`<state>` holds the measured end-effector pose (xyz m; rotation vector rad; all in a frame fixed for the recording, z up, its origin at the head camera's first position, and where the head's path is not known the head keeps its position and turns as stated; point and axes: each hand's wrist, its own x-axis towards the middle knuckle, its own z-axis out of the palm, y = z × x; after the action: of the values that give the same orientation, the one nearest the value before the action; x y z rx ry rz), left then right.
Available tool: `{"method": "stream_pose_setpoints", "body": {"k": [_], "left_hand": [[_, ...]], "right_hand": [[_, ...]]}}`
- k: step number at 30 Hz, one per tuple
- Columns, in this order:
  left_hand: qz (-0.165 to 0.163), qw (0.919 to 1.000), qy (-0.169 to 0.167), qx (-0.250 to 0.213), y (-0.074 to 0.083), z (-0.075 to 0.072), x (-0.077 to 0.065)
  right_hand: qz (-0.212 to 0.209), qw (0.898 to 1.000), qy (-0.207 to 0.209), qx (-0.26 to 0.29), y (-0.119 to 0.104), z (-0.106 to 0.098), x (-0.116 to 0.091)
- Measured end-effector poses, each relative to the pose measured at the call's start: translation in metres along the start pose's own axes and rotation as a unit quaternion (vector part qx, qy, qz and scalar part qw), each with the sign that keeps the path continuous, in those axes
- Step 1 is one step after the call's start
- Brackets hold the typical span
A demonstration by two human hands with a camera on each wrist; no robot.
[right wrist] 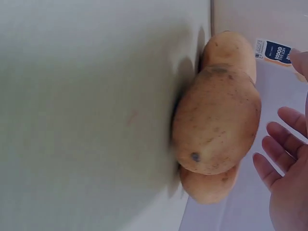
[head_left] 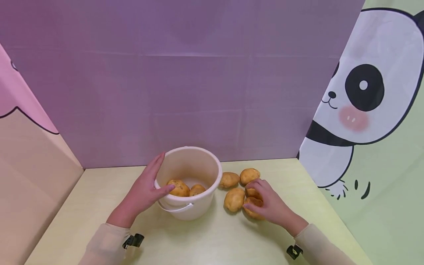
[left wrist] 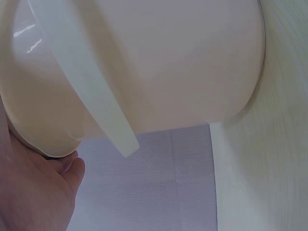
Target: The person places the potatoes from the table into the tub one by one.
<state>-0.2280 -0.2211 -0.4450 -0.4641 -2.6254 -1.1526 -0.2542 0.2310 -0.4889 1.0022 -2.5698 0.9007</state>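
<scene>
A white bucket (head_left: 202,200) with a thin handle stands upright on the table, and two potatoes (head_left: 179,188) show inside it. My left hand (head_left: 144,188) holds the bucket at its left rim, the thumb lying over the front edge; in the left wrist view the hand (left wrist: 41,187) is at the rim, its fingers partly hidden. Right of the bucket, several potatoes (head_left: 234,200) lie close together. Over the nearest of these is my right hand (head_left: 269,204), fingers spread and bent loosely. In the right wrist view that hand (right wrist: 288,168) appears apart from the big potato (right wrist: 216,120).
The pale table (head_left: 205,244) ends at a purple backdrop (head_left: 198,92). A panda print (head_left: 374,121) covers the right side panel, and a pink and beige panel (head_left: 29,165) stands at left. A label (right wrist: 275,52) sits on the bucket's side.
</scene>
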Motion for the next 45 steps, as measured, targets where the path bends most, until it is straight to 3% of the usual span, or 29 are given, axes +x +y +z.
{"method": "stream_pose_setpoints", "body": {"k": [28, 45], "left_hand": [[0.001, 1.0000, 0.000, -0.001, -0.003, 0.002, 0.000], [-0.008, 1.0000, 0.000, 0.004, -0.002, 0.000, 0.001]], "right_hand": [[-0.002, 0.999, 0.008, -0.039, 0.010, 0.019, -0.020], [-0.034, 0.992, -0.075, -0.094, 0.001, 0.021, -0.019]]}}
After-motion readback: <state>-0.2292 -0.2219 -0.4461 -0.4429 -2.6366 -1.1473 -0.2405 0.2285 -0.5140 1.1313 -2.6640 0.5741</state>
